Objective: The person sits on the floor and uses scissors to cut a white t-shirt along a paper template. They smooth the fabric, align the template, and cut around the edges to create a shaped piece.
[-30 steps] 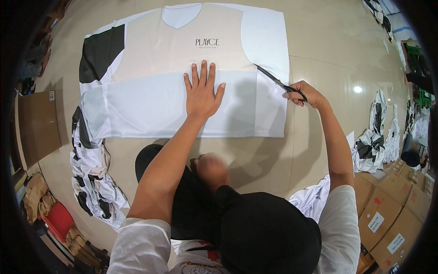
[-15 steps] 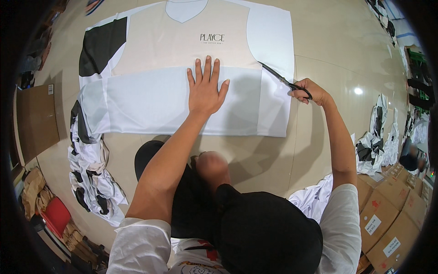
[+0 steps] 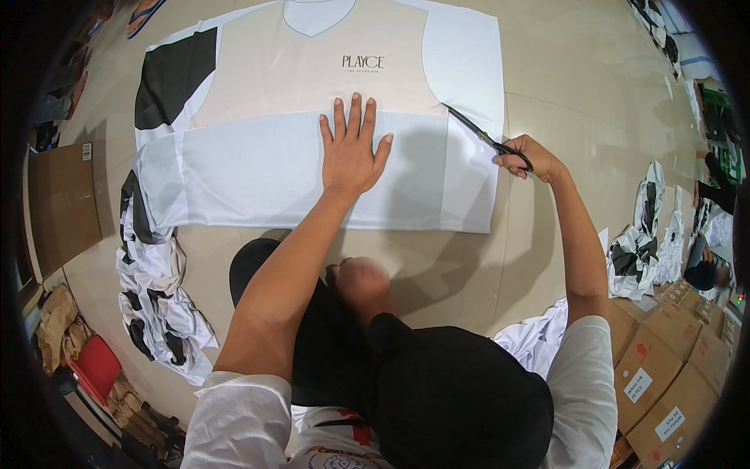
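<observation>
A large cloth panel (image 3: 273, 180) lies on the floor, mostly white, with a cream shirt shape (image 3: 266, 62), small dark printing and a black patch (image 3: 173, 74). My left hand (image 3: 351, 156) rests flat on it, fingers spread, across the pale band and the cream part. My right hand (image 3: 522, 155) grips black scissors (image 3: 476, 129) at the panel's right side. Their tips touch the cloth by the lower end of the cream shape's curved right outline; the blades look nearly closed.
Heaped white-and-black cloth lies left (image 3: 164, 305) and right (image 3: 641, 242). Cardboard stands left (image 3: 62, 203), boxes (image 3: 656, 367) lower right, a red object (image 3: 100, 367) lower left. Another person's sandalled foot (image 3: 144, 16) is top left; another person (image 3: 703, 270) is far right.
The panel sits slightly higher and further right in view, with both my hands and the scissors. A sandalled foot has come in at top left. My grip looks the same.
</observation>
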The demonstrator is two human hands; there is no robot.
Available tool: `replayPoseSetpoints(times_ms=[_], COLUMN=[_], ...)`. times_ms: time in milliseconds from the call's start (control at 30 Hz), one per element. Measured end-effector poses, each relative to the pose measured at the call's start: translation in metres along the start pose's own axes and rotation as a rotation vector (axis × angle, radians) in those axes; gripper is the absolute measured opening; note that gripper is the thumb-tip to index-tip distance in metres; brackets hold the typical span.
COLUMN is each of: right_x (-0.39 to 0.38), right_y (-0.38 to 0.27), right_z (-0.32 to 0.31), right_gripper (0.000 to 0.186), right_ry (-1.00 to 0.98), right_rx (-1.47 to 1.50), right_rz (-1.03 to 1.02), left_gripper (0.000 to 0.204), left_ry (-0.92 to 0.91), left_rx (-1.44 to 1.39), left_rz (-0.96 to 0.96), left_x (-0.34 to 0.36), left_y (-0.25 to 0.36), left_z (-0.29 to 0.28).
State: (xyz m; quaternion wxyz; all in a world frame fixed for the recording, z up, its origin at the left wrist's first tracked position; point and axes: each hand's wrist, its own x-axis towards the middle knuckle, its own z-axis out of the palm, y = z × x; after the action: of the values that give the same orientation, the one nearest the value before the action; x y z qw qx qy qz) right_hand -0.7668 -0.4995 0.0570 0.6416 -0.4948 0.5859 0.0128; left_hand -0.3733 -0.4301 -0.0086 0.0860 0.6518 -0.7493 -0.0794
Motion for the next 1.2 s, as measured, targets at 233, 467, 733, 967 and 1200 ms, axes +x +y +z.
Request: replayPoseSetpoints(times_ms=[233, 467, 733, 967, 1200], right_x=[-0.001, -0.004, -0.001, 0.006, 0.005], right_y=[0.004, 0.000, -0.014, -0.014, -0.019], right_z=[0.005, 0.013, 0.021, 0.023, 0.030], right_gripper=[0.035, 0.038, 0.040, 0.027, 0.034], right_ry=[0.005, 0.018, 0.033, 0.049, 0.078], right_rx=[0.002, 0.030, 0.066, 0.103, 0.094], right_rz=[-0.013, -0.016, -0.017, 0.000, -0.010], left_gripper=[0.074, 0.074, 0.074, 0.073, 0.074], left_ry=[0.007, 0.006, 0.000, 0.004, 0.005], left_rx=[-0.001, -0.010, -0.013, -0.018, -0.018], left_rz=[0.004, 0.004, 0.002, 0.002, 0.004], left_x=[0.000, 0.000, 0.000, -0.001, -0.001], left_y=[0.000, 0.000, 0.000, 0.000, 0.000], left_z=[-0.001, -0.001, -0.002, -0.002, -0.003])
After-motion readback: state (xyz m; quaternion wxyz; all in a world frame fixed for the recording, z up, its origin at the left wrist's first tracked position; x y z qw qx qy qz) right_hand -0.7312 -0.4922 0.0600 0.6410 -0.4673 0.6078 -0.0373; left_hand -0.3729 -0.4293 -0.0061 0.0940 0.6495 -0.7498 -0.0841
